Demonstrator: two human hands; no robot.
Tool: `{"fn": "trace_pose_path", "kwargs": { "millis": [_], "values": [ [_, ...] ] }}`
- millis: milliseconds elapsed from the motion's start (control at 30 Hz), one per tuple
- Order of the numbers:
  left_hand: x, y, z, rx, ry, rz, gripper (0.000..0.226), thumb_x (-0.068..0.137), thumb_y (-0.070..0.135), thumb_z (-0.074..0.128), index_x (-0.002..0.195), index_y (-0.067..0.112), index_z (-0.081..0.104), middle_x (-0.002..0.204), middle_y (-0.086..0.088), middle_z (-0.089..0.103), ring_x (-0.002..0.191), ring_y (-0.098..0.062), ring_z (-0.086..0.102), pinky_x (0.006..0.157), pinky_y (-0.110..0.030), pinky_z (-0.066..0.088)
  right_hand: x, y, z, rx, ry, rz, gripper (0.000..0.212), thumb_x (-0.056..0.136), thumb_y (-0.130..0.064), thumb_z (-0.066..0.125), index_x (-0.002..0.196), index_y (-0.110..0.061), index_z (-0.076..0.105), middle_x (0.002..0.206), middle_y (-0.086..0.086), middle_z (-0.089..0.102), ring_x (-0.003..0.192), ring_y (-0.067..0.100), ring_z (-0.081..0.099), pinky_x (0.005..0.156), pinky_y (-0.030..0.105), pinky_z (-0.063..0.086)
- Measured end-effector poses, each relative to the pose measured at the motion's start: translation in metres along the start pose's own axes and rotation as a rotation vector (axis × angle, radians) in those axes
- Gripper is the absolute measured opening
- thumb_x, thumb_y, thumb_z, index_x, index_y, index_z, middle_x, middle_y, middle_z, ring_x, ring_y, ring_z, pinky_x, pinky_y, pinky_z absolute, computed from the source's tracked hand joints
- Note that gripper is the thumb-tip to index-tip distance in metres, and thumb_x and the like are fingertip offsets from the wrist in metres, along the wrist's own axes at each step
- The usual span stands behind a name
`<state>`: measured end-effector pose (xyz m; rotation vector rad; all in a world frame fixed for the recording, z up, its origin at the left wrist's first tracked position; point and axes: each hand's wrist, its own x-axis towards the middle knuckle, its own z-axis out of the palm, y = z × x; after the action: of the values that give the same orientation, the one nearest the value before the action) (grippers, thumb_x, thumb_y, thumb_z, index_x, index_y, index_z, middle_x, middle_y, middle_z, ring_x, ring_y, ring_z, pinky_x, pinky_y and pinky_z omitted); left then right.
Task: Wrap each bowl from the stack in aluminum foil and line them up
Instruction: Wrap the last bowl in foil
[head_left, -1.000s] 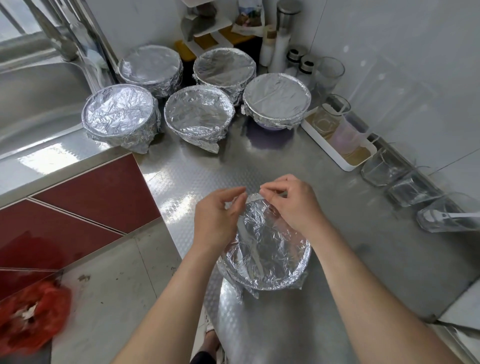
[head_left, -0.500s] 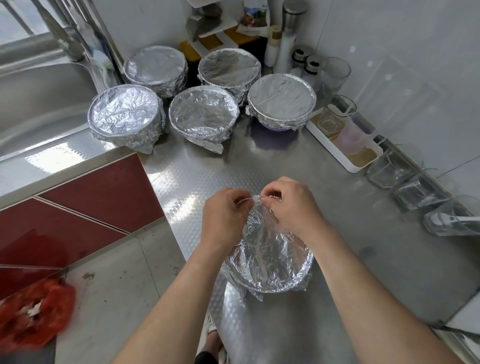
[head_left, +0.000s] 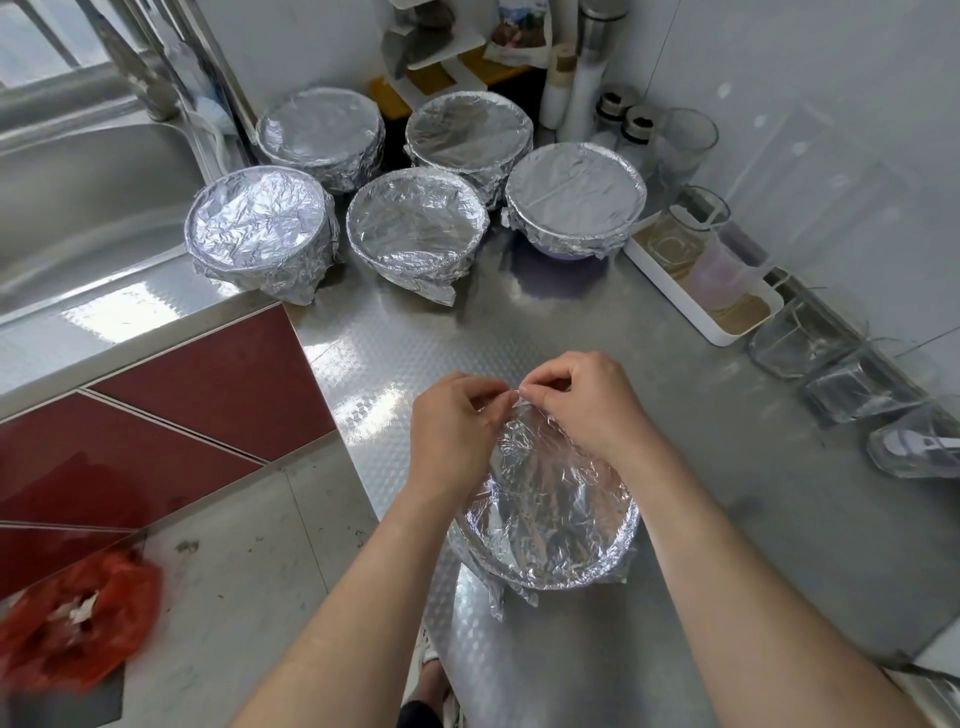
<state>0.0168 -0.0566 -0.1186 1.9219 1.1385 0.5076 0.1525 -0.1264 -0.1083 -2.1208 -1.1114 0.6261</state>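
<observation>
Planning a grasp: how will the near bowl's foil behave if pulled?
Likely thin and floppy: foil is creased all over. Probably holds a crimp: its sides sit folded down. Might tear where left hand and right hand pinch its edge.

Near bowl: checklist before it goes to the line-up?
1. Grip: left hand and right hand both pinch the foil at the far rim: ok.
2. Foil spans the top of the near bowl: ok.
3. Foil tucked down the side: loose flap sticks out at the front left: not ok.
4. Bare counter in front of the five wrapped bowls: ok.
5. Unwrapped bowls left: no stack in view: cannot tell.
</observation>
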Motion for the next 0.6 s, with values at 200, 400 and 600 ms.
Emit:
{"fn": "trace_pose_path", "kwargs": {
  "millis": [200,400,600],
  "values": [
    [-0.0021,-0.0019,-0.0039,0.073,0.006,0.042,0.015,0.087,0.027,0.073,0.097,0.017,0.077,0.089,0.006,0.066,0.078,-0.006,0.058,0.068,-0.007,0.04,-0.0017,0.0056,-0.0049,-0.071,0.009,0.011,0.009,0.082,-0.031,0.074,0.087,-0.024,0.074,0.088,-0.005,0.063,0.08,0.01,0.059,0.076,0.027,0.047],
    [-0.0033,-0.0015,-0.0035,0.121,-0.002,0.051,0.015,0.088,0.03,0.072,0.094,0.018,0.077,0.089,0.003,0.066,0.078,-0.009,0.059,0.073,-0.023,0.048,-0.0009,0.0029,-0.0063,-0.155,-0.04,-0.009,0.01,0.085,-0.03,0.071,0.085,-0.021,0.076,0.082,-0.008,0.062,0.081,0.012,0.059,0.076,0.031,0.05],
    [-0.0045,-0.0057,-0.0021,0.138,0.013,0.1,0.014,0.088,0.029,0.071,0.094,0.017,0.076,0.089,0.002,0.066,0.078,-0.012,0.059,0.075,-0.028,0.049,0.0012,0.0034,0.0002,-0.156,-0.042,-0.107,0.007,0.083,-0.026,0.073,0.084,-0.019,0.075,0.088,-0.001,0.064,0.086,0.018,0.059,0.079,0.035,0.048]
  ]
}}
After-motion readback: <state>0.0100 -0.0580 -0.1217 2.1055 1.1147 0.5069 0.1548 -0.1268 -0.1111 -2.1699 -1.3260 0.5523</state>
